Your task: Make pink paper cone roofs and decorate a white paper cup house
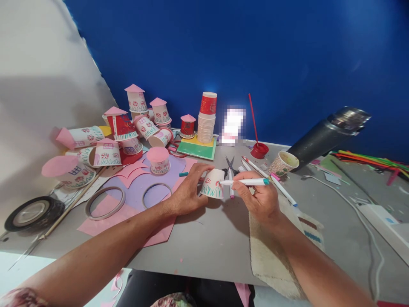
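Observation:
Upside down on the grey table, a white paper cup carries green grass strokes and red flowers. My left hand is closed around the cup's left side, fingers at its top and lower edge. A white marker with a green end lies in the pinch of my right hand, its tip at a red flower on the cup's right side. Behind the cup are black scissors with blades pointing away. Decorated cups with pink paper roofs crowd the left side.
Stacked cups stand behind by a green card. Tape rolls and pink paper lie left. To the right are a black flask, a patterned cup, a cloth and a white cable.

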A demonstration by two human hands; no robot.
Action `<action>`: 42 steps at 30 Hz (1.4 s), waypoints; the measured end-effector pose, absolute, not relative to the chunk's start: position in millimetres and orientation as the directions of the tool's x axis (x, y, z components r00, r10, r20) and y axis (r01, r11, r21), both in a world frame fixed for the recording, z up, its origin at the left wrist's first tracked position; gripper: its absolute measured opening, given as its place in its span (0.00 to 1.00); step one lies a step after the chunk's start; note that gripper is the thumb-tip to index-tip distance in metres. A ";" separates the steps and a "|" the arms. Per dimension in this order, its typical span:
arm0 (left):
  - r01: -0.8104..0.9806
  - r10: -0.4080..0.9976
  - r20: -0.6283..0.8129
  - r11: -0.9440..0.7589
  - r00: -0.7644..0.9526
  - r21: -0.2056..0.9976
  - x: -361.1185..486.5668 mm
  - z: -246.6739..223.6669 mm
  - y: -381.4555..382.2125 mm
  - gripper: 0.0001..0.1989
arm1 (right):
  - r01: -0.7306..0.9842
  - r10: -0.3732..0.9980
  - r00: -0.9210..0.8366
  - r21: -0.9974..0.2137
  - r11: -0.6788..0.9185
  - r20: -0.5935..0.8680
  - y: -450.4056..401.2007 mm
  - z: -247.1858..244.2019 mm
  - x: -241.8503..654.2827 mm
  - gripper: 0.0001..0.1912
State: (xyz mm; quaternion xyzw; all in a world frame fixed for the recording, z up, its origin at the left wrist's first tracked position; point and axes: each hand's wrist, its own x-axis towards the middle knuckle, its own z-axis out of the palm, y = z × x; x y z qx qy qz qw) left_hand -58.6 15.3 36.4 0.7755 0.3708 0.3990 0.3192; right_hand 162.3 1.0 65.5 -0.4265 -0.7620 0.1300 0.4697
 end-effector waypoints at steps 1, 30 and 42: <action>0.324 0.832 0.379 -0.518 0.405 0.791 -58.7 36.0 15.3 0.39 | 0.521 0.775 -0.193 -0.607 0.601 0.602 1.2 65.4 162.6 0.05; 0.319 0.844 0.375 -0.502 0.384 0.804 -56.0 39.0 14.1 0.37 | 0.478 0.740 -0.241 -0.586 0.654 0.629 1.8 65.8 164.6 0.04; 0.290 0.857 0.348 -0.468 0.381 0.835 -56.8 39.0 15.1 0.37 | 0.478 0.742 -0.247 -0.588 0.652 0.623 1.7 66.8 166.1 0.04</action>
